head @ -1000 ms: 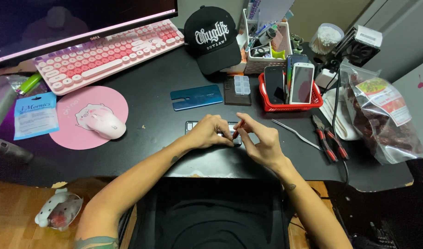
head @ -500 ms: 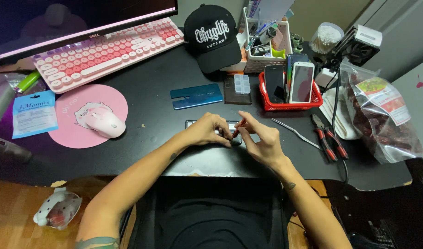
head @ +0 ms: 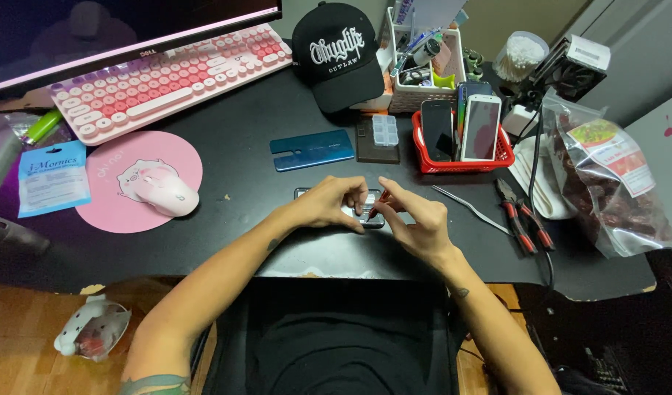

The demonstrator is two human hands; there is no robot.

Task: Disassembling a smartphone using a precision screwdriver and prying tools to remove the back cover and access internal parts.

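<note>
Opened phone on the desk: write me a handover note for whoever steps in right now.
Left hand rests on the opened phone, steadying it flat on the black desk.
Right hand pinches a thin red-tipped tool, its tip down on the phone's right end.
Done: the teal back cover lies off, beyond the phone, beside a small clear parts box.
Left: work inside the phone; the cover is not yet back on.
Tweezers and red-handled pliers lie to the right.

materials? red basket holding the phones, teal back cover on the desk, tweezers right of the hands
Red basket: likely moulded plastic, going by its slotted walls and even colour. Teal back cover: probably plastic or coated metal, thin and flat with a cutout and a soft sheen. Tweezers: bare metal, thin and silvery.
</note>
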